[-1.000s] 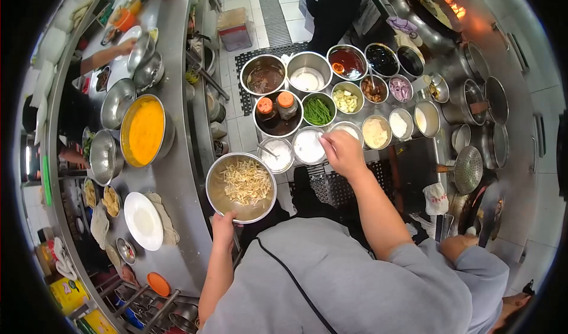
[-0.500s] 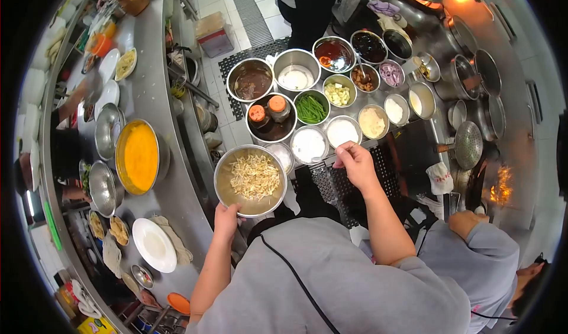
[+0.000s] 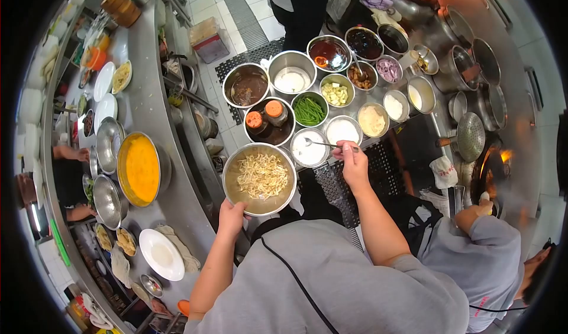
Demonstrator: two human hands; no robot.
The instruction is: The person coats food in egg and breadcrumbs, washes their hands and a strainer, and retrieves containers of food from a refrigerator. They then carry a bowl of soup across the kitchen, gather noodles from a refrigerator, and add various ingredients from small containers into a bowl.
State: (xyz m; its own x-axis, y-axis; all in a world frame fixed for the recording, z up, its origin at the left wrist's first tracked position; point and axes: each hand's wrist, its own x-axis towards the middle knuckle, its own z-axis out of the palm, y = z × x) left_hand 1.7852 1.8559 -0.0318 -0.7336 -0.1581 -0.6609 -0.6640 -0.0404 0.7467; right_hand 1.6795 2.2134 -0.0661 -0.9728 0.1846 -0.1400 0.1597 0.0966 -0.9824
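Left hand [image 3: 232, 214] has its grip clamped on the near rim of the steel bowl of bean sprouts [image 3: 260, 177], held out between the tabletop [image 3: 183, 195] and the seasoning pots. The right hand [image 3: 354, 159] pinches a long spoon [image 3: 322, 143], tip down at the pot of white powder [image 3: 309, 152]. I'd call this the scooping stage. The sprouts look bare, and whether the spoon is loaded I can't tell — nothing has reached the bowl yet.
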